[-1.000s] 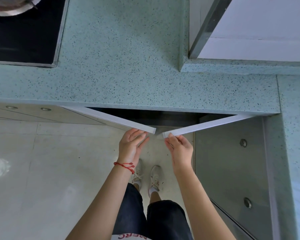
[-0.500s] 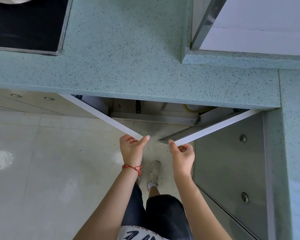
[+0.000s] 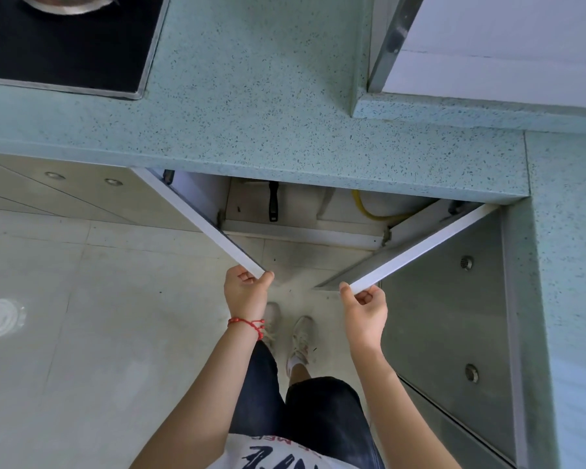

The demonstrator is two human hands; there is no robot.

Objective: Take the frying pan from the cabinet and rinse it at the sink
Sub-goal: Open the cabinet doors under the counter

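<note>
The person is standing at a speckled green counter and looking straight down, with both arms reaching forward from the bottom of the frame. The left hand, with a red cord around its wrist, is pinching the free edge of the left door, thumb on one side and curled fingers on the other. The right hand is gripping the free edge of the right door the same way. Both doors are standing swung outward, forming a V whose open ends are lying at centre frame, a gap of floor showing between the two hands.

Inside the cabinet, under the counter's front lip, a black handle is sticking out toward the viewer, just left of centre; it is probably the frying pan's, but the pan body is hidden beneath the counter, so I cannot tell for certain. To its right a yellow hose is curving along the cabinet floor.

At the upper left of the frame a black hob is sitting in the counter, with a metal pot partly cut off by the top edge. At the right a grey panel with round knobs is running down the frame. The person's shoes are showing on the floor between the forearms.
</note>
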